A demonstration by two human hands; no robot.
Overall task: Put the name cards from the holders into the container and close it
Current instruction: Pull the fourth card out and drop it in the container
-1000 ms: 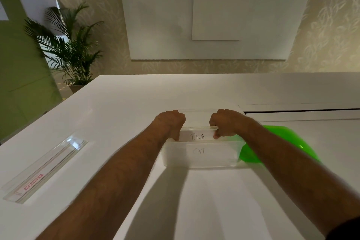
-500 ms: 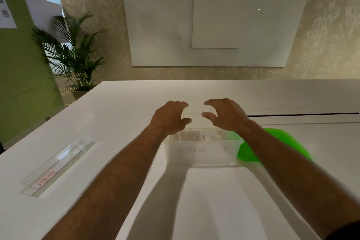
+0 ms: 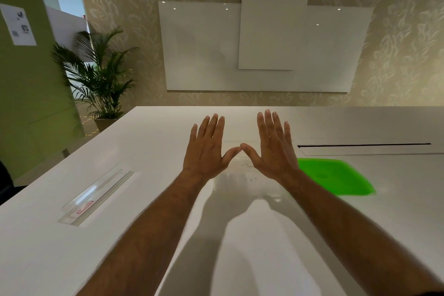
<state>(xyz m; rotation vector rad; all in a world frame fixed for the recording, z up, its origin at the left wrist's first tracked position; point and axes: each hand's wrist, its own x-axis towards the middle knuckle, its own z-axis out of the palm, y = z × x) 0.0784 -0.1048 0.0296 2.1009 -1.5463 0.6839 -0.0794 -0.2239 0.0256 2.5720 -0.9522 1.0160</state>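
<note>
A clear plastic container (image 3: 245, 186) stands on the white table (image 3: 144, 235) straight ahead. White name cards (image 3: 249, 173) with handwritten words show through its near wall. My left hand (image 3: 207, 149) and my right hand (image 3: 274, 145) hover above it, both flat with fingers spread and thumb tips nearly touching. Neither hand holds anything. The hands hide much of the container's top. The green lid (image 3: 336, 176) lies flat on the table just right of the container. Clear acrylic card holders (image 3: 96, 197) lie at the left, one with a red label.
A long dark slot (image 3: 364, 144) runs across the table at the back right. A potted palm (image 3: 96, 79) stands beyond the table's far left corner, by a green wall (image 3: 26, 94). Whiteboards (image 3: 264, 48) hang on the wall ahead.
Both hands have let go of the card at the container's rim, risen and spread flat above it. The camera has tilted up, so the container sits lower in view.
</note>
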